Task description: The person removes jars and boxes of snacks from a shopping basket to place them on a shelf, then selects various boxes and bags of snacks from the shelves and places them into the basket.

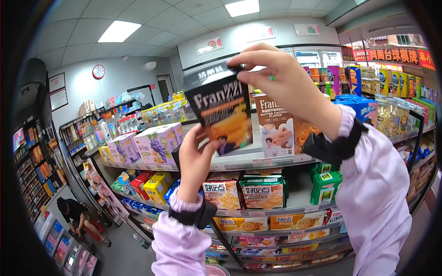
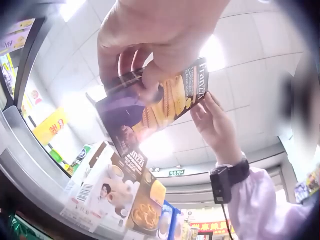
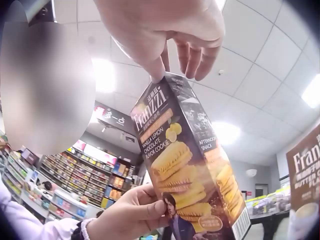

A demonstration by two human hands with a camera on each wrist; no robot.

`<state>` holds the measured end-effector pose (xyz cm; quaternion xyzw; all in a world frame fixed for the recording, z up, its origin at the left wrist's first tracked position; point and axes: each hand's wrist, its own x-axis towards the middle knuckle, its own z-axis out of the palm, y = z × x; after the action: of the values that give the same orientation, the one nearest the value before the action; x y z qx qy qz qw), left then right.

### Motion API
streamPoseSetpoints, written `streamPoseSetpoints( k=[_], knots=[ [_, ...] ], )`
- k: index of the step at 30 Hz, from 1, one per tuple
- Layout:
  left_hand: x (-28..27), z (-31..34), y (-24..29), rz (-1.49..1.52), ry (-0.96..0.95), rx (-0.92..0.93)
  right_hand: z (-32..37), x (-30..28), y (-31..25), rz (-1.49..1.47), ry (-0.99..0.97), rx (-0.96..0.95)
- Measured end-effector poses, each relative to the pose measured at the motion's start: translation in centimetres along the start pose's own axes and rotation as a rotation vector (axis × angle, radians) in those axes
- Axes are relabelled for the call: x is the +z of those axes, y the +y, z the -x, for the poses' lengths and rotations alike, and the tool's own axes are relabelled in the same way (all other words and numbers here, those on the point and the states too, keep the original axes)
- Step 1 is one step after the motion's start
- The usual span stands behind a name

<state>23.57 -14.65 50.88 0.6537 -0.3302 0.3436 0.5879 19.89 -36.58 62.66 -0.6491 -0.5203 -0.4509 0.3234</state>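
Note:
A black Franzzi cookie box [image 1: 225, 117] is held up above the shelf top, tilted, its front printed with yellow sandwich cookies. My left hand [image 1: 195, 156] grips its lower left edge, thumb on the front. At the top, my right hand [image 1: 281, 76] pinches the upper right corner between thumb and fingers. In the right wrist view the vanilla lemon chocolate front of the cookie box [image 3: 175, 165] and one side panel show. The left wrist view has the left thumb lying over the cookie box's lower part. Behind it stands a brown butter coconut Franzzi box [image 1: 276, 129].
Purple grape-print cartons [image 1: 159, 142] stand on the shelf top to the left. Blue packs [image 1: 352, 108] and clear jars [image 1: 391, 115] are at the right. Lower shelves hold biscuit packs [image 1: 262, 193]. A person [image 1: 76, 216] sits low at the far left.

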Motion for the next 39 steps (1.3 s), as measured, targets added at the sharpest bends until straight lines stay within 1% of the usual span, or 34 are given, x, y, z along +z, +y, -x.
streamPoseSetpoints(
  k=[2,3,5,6,7,9,11,12,13,14,15,18,21,22,25,26,29,30,31,33,34,37,39],
  knots=[
    [0.4,-2.8,-2.0,-0.073,0.006,0.073,-1.4,0.1,2.5,0.156,-0.027,0.006],
    [0.6,-4.0,-3.3,-0.093,0.018,0.068,-1.9,0.2,3.4,0.236,-0.038,0.006],
    [1.0,-5.7,-5.5,-0.026,-0.008,-0.001,-2.3,0.4,4.6,0.292,-0.093,0.094],
    [1.3,-6.3,-6.3,0.022,-0.015,-0.058,-2.2,0.9,6.0,0.313,-0.058,0.049],
    [1.6,-6.8,-7.0,0.073,-0.022,-0.116,-2.1,1.0,6.4,0.375,-0.095,0.078],
    [2.1,-7.5,-8.5,0.073,-0.02,-0.197,-1.8,1.9,9.2,0.454,-0.114,0.075],
    [2.6,-8.0,-9.6,0.103,-0.072,-0.266,-1.4,2.4,10.6,0.521,-0.211,0.146],
    [2.7,-8.4,-10.2,0.075,-0.086,-0.281,-1.3,3.0,12.5,0.532,-0.225,0.122],
    [2.8,-8.7,-10.8,0.048,-0.1,-0.296,-1.2,3.3,13.1,0.601,-0.247,0.125],
    [2.9,-8.9,-11.3,0.022,-0.112,-0.312,-1.3,3.7,13.7,0.615,-0.249,0.165],
    [3.1,-9.0,-11.6,0.075,-0.128,-0.355,-1.3,3.9,14.2,0.628,-0.253,0.205],
    [3.5,-9.0,-12.0,0.199,-0.194,-0.509,-0.7,4.2,15.1,0.676,-0.239,0.234],
    [3.8,-8.8,-12.1,0.143,-0.25,-0.597,-0.4,4.4,15.2,0.712,-0.357,0.418],
    [3.8,-8.7,-12.0,0.098,-0.272,-0.612,-0.4,4.4,15.1,0.739,-0.363,0.408],
    [3.6,-8.5,-12.4,0.059,-0.32,-0.643,-0.5,4.5,15.3,0.733,-0.473,0.517],
    [3.4,-8.6,-13.7,0.113,-0.334,-0.642,-0.5,4.6,15.5,0.743,-0.474,0.501],
    [3.4,-9.2,-13.6,-0.053,-0.482,-0.575,-0.7,4.5,14.6,0.691,-0.485,0.522],
    [3.5,-9.3,-14.7,-0.115,-0.503,-0.519,-1.1,4.5,14.1,0.664,-0.518,0.576],
    [3.4,-9.4,-14.5,-0.169,-0.533,-0.491,-1.2,4.4,13.7,0.635,-0.518,0.577],
    [3.3,-9.5,-14.2,-0.258,-0.541,-0.49,-1.6,4.5,13.0,0.612,-0.563,0.656],
    [3.1,-9.6,-13.4,-0.26,-0.563,-0.522,-1.5,4.5,13.2,0.607,-0.568,0.629],
    [2.7,-9.9,-12.8,-0.338,-0.57,-0.523,-1.0,4.8,14.0,0.61,-0.514,0.551],
    [2.3,-10.1,-12.9,-0.344,-0.597,-0.505,-1.0,4.7,13.9,0.583,-0.517,0.555]
  ],
)
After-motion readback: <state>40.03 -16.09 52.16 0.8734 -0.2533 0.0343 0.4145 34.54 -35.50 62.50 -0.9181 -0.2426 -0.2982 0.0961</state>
